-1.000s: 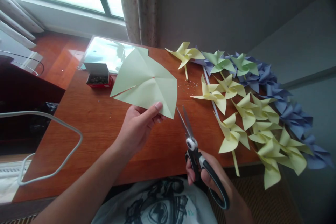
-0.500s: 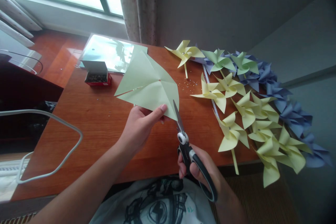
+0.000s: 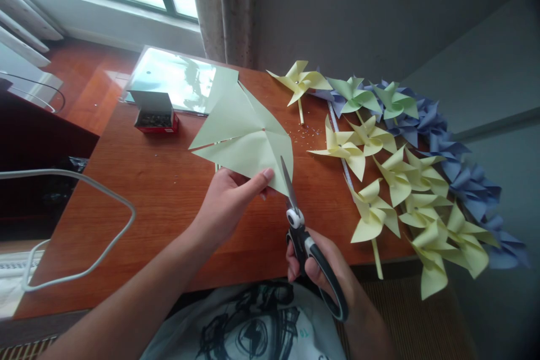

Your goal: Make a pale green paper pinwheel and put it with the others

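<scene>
The left hand (image 3: 228,202) pinched the pale green paper square (image 3: 244,138) at its near corner, holding it raised above the wooden table (image 3: 160,202). The right hand (image 3: 324,275) gripped the black-handled scissors (image 3: 301,236), fingers through the loops, blades meeting the paper's near edge just beside the left thumb. Finished yellow pinwheels (image 3: 388,191) and blue pinwheels (image 3: 455,169) lay at the table's right. A red box (image 3: 155,120) sat at the far left.

Paper (image 3: 244,135): above the table (image 3: 160,202), at its middle.
Scissors (image 3: 301,236): just right of the paper, blades at its right corner.
Box (image 3: 154,118): left of the paper, on the table.
Pinwheels (image 3: 396,180): right, along the table's edge.
Cable (image 3: 84,225): far left.
</scene>
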Tool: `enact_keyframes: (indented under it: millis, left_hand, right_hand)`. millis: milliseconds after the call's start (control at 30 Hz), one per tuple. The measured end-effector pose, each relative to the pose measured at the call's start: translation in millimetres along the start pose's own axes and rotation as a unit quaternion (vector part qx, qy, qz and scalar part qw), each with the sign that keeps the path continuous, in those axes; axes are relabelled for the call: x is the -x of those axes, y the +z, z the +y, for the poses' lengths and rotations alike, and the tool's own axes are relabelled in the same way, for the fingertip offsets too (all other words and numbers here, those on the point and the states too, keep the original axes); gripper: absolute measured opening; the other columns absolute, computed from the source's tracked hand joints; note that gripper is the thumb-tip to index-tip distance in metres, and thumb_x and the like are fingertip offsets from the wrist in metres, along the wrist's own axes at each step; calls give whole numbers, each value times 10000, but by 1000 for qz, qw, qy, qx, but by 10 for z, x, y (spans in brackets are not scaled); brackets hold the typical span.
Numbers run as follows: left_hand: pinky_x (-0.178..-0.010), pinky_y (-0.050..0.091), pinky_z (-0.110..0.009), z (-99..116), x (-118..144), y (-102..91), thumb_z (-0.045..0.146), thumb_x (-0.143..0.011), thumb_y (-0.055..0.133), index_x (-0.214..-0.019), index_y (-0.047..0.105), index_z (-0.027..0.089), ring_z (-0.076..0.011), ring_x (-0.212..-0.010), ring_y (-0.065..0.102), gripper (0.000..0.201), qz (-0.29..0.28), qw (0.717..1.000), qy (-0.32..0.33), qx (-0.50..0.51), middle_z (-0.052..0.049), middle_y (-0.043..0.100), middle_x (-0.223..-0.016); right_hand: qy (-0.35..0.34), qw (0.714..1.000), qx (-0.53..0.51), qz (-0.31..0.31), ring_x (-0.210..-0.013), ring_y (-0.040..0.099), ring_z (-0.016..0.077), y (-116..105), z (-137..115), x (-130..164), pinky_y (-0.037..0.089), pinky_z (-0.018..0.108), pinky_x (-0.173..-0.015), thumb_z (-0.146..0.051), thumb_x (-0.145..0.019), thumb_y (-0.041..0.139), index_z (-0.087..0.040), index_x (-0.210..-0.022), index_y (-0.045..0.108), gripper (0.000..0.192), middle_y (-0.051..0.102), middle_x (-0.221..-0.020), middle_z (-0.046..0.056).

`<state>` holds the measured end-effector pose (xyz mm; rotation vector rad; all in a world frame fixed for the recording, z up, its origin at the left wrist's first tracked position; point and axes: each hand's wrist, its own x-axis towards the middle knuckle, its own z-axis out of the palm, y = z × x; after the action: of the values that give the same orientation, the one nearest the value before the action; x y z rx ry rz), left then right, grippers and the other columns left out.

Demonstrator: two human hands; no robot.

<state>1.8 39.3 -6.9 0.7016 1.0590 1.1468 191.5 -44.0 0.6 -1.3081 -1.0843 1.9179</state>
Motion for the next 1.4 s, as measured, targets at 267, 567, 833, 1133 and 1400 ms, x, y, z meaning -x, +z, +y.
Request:
enact_keyframes:
  millis: [267, 567, 833, 1133, 1400]
  left_hand:
    - [-594, 459, -234, -14, 2, -4, 318, -791, 800, -708, 721, 133, -133, -625, 599, 218, 2, 1000, 1, -7, -33, 694, -669]
    - [-604, 467, -223, -37, -9, -24, 314, -809, 797, -726, 725, 136, -122, -633, 598, 209, -3, 1000, 14, -16, -24, 698, -678]
    - [-606, 465, -221, -46, -8, -35, 322, -823, 790, -705, 723, 141, -117, -634, 598, 226, -4, 999, 18, -30, -21, 694, -665]
    - [-609, 472, -234, -57, -12, -40, 327, -821, 791, -714, 731, 136, -128, -646, 606, 227, -6, 999, 23, -28, -33, 701, -685]
    - [-614, 472, -238, -68, -15, -43, 329, -816, 795, -713, 728, 130, -128, -648, 605, 234, 2, 999, 23, -31, -36, 698, -683]
  right_hand:
    - [10, 1000, 7, -19, -693, 530, 171, -45, 9, 10, 417, 293, -657, -686, -769, 693, -198, -931, 576, 527, 530, -751, 2]
    - [18, 1000, 9, -15, -681, 519, 163, -60, 44, 12, 399, 282, -638, -723, -754, 681, -193, -921, 576, 565, 535, -745, 5]
    - [13, 1000, 10, -15, -683, 525, 158, -58, 29, 10, 403, 283, -650, -699, -780, 681, -186, -926, 579, 543, 532, -742, 3]
    - [7, 1000, 8, -6, -658, 534, 145, -46, 32, 8, 409, 274, -629, -682, -802, 681, -173, -914, 567, 534, 518, -737, -3]
    - [8, 1000, 3, 1, -642, 535, 139, -17, 17, 23, 393, 268, -609, -681, -811, 682, -164, -904, 564, 538, 526, -717, -4]
